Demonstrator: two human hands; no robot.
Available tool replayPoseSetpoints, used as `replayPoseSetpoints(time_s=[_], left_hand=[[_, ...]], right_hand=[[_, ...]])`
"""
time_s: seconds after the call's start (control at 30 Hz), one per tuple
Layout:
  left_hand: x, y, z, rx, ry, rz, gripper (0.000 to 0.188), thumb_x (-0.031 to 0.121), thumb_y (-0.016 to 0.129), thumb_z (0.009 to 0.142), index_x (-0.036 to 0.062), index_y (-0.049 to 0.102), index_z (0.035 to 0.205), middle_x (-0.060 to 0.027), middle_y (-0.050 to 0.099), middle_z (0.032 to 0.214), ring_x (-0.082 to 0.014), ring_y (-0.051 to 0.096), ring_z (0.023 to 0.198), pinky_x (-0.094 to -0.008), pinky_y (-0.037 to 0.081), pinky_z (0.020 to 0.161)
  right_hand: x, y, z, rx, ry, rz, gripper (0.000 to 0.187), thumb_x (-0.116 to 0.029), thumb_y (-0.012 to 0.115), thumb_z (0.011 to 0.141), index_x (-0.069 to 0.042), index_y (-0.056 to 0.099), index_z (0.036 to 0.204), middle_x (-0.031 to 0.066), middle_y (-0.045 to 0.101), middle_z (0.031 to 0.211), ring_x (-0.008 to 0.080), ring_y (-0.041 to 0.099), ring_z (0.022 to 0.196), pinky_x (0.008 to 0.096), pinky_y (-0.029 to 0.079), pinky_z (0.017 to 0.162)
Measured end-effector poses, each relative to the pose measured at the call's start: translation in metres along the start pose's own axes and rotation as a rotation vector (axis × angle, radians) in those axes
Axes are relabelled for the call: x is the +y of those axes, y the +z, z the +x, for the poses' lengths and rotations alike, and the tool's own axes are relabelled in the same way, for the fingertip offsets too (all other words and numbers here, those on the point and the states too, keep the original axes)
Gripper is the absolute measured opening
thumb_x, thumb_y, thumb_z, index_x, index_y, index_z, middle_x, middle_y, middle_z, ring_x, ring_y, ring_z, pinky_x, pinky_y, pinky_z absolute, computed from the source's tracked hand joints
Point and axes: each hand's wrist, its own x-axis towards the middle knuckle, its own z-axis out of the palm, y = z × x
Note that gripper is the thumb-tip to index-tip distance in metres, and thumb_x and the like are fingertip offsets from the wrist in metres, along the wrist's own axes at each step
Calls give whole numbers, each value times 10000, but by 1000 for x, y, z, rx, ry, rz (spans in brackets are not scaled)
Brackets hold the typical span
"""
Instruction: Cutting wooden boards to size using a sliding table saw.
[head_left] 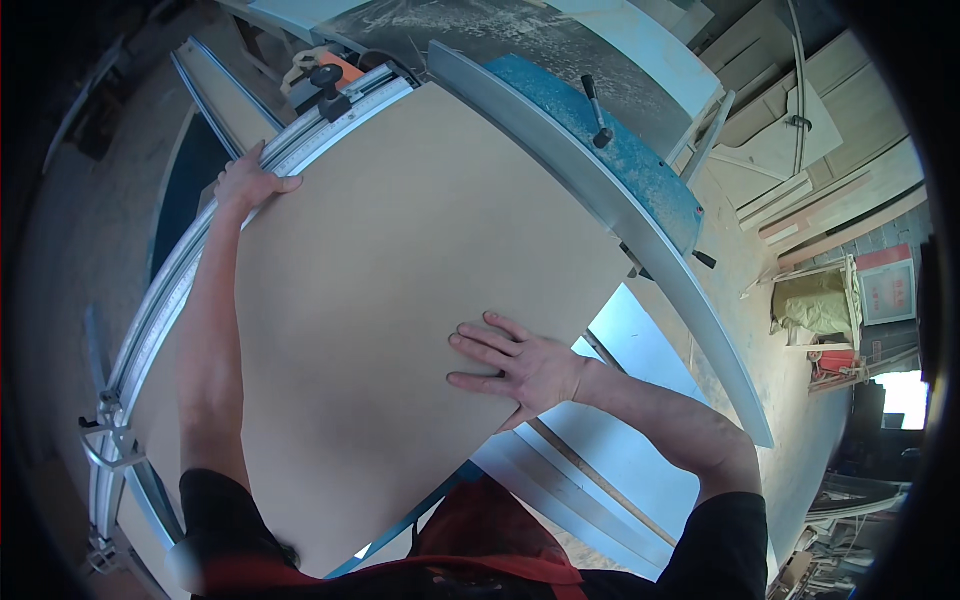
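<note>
A large tan board point(400, 270) lies flat in front of me, its left edge along a silver fence rail point(150, 325) with a scale. My left hand point(250, 184) grips this rail, its thumb reaching over onto the board and its fingers curled toward the outer side. My right hand point(520, 368) rests palm down near the board's right edge, fingers spread and nothing held. The board's far edge runs along a long grey metal fence point(570, 165). A black clamp knob point(328, 85) stands on the rail at its far end.
Behind the grey fence is a blue machine body point(620, 150) with a black-knobbed lever point(598, 110). Sawdust covers the dark tabletop point(480, 30) beyond. Metal brackets point(112, 440) sit at the rail's near left end. Wooden panels point(840, 130) lean at the far right.
</note>
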Motion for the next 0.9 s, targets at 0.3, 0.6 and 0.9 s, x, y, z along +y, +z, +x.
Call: replayPoseSetpoints(time_s=[0.3,0.6,0.9], left_hand=[[-3,-22,24,-28,5,6,1096,584,878,643,210,426,1569,-116,651,1369,-306,558,1329,-465,420,1127],[-34,-32,87,-11,1,28,1088,575,874,647,207,427,1568,-108,661,1356,-295,600,1285,-444,447,1107],[-46,-42,126,-26,-4,-98,1094,458,928,646,160,422,1569,-118,628,1406,-287,590,1301,-399,420,1144]], right_hand=[[-5,-19,24,23,24,-16,943,-784,592,773,-170,530,1487,244,306,1616,394,291,1504,578,164,1240],[30,-28,82,28,19,-21,926,-775,589,783,-169,536,1481,249,317,1609,392,304,1501,575,170,1238],[57,-34,113,41,9,23,913,-777,564,818,-154,530,1485,253,318,1607,386,279,1513,580,163,1234]])
